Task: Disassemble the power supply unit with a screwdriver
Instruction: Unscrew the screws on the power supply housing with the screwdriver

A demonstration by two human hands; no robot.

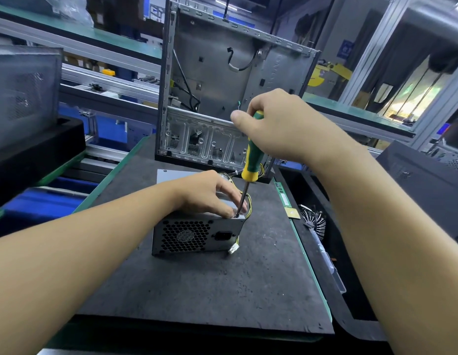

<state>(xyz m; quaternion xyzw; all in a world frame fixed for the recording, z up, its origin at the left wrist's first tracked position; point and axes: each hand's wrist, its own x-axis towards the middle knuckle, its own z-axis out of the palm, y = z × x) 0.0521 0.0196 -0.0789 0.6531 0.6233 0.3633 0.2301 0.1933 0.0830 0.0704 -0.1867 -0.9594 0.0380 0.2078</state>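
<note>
Screwdriver [252, 155] tip is sitting on PSU [194, 237] top corner.
R hand [279, 129] is gripping handle, fingers curled; L hand [207, 193] is pressing PSU top, fingers near straight. PSU is resting on dark mat [222, 290] before PC case [222, 85].

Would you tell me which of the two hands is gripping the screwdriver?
The right hand, raised, grips the screwdriver by its green-and-yellow handle; the left hand only rests on the power supply unit, beside the tip.

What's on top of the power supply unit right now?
The left hand rests on the power supply unit; the screwdriver, gripped by the right hand, touches its near right corner. Its fingers hide the screw.
</note>
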